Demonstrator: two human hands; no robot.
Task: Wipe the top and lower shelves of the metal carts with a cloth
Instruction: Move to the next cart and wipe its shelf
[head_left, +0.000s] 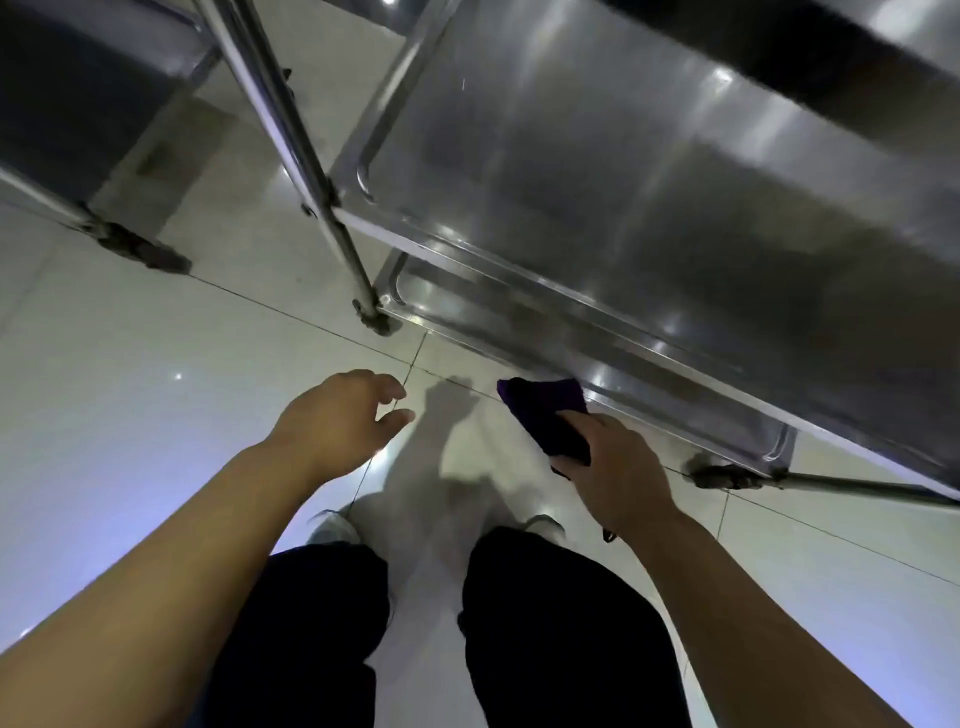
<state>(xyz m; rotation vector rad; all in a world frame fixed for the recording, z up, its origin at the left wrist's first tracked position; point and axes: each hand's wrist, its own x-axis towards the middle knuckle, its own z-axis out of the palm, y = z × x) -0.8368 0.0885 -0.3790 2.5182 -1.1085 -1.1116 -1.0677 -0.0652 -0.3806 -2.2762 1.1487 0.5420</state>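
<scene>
the right hand (618, 467) grips a dark purple cloth (545, 415), whose far end touches the front rim of the lower shelf (623, 358) of the metal cart (649, 182) on the right. the left hand (337, 415) hovers over the tiled floor (130, 415) with fingers loosely curled, holding nothing, near the cart's corner post (332, 228). a second cart (78, 119) stands at upper left, apart from the first.
</scene>
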